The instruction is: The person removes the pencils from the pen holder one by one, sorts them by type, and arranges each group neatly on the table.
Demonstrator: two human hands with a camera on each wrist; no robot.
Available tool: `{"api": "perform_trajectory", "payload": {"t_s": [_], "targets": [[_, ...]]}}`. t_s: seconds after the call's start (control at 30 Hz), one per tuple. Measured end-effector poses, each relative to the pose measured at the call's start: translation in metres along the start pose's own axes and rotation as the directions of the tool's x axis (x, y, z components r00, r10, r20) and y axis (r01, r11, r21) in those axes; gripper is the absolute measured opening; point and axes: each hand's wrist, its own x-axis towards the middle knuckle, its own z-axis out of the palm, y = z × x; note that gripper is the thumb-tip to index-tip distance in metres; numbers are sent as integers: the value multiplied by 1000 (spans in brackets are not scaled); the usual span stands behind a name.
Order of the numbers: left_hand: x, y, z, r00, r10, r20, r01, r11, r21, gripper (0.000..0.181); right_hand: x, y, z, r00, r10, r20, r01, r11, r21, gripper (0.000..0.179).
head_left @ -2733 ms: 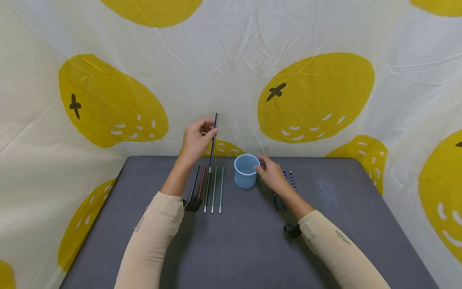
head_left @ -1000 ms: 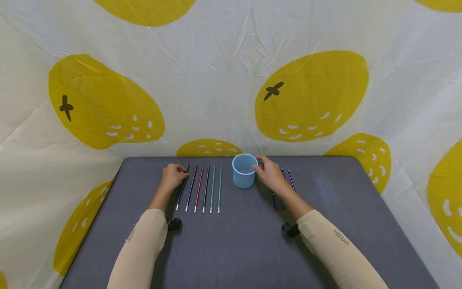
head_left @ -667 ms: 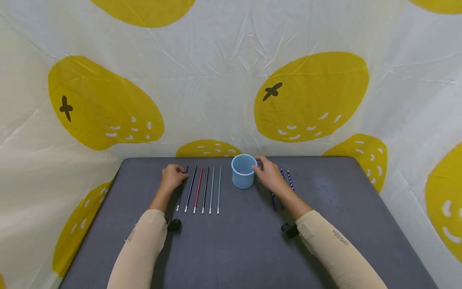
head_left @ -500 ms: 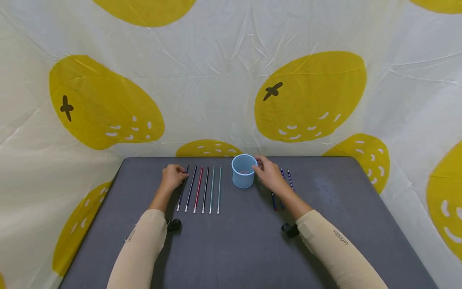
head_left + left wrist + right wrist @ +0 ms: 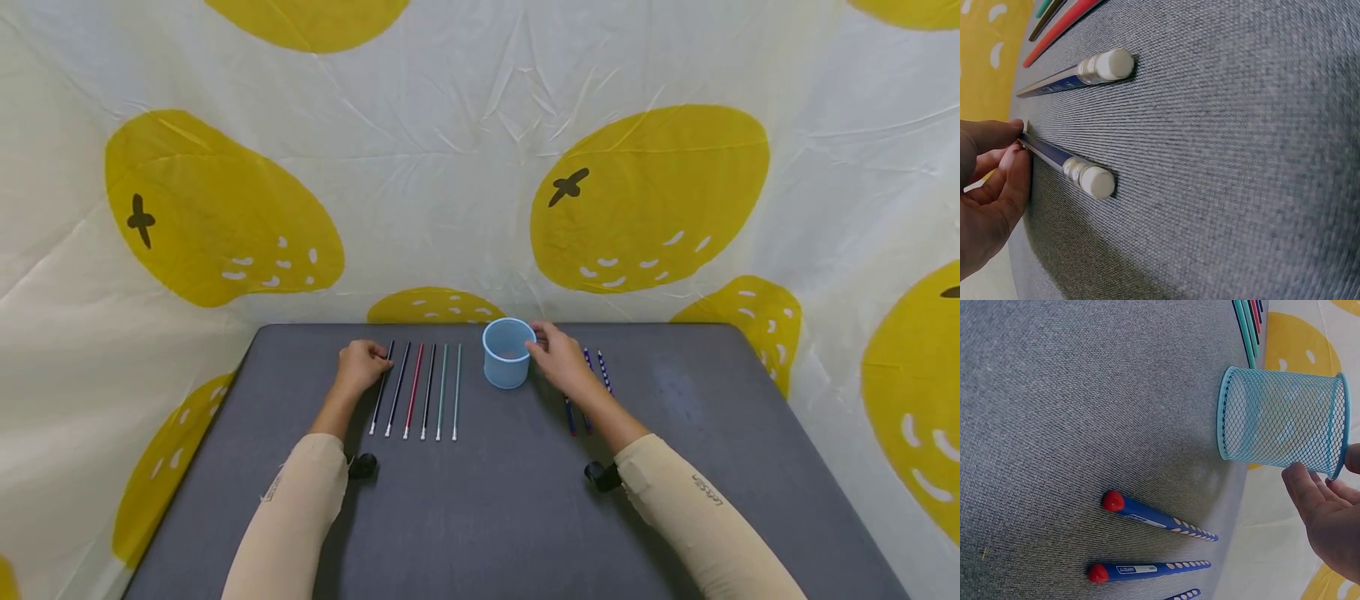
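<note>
At the left end of a row of pencils, my left hand [image 5: 362, 364] pinches the far end of a dark blue pencil [image 5: 1047, 152]. That pencil lies on the table, its white eraser toward me. A second dark blue pencil [image 5: 1063, 80] is beside it, then a red pencil [image 5: 414, 392], a dark pencil [image 5: 428, 392] and two green pencils [image 5: 442, 392]. My right hand [image 5: 558, 362] grips the rim of a light blue mesh pen cup [image 5: 1285, 419], thumb at the rim and fingers against the outer wall. The cup stands upright on the table, right of the row.
Three blue dotted pencils with red ends, one of them this pencil [image 5: 1154, 569], lie right of the cup, partly under my right forearm. The grey table [image 5: 480, 517] ends at a white curtain [image 5: 450, 208] with yellow fruit prints.
My left hand has brought the dark pencil, earlier held upright left of the cup, down to the row's left end. It has barely moved over the last second. My right hand stays on the cup.
</note>
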Motion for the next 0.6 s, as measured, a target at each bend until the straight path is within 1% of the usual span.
{"api": "perform_trajectory", "payload": {"t_s": [0.17, 0.33, 0.47, 0.6], "targets": [[1, -1, 0, 1000, 14, 0, -14, 1000, 9, 20, 1, 1, 0, 1000, -4, -3, 4, 1000, 3, 46], [1, -3, 0, 1000, -7, 6, 7, 1000, 6, 21, 1, 0, 1, 1000, -5, 4, 5, 1000, -1, 46], [1, -2, 1, 1000, -6, 15, 7, 999, -34, 23, -1, 0, 0, 999, -34, -4, 34, 999, -15, 46], [-1, -3, 2, 999, -14, 38, 17, 997, -72, 24, -3, -1, -5, 998, -60, -16, 59, 998, -12, 48]]}}
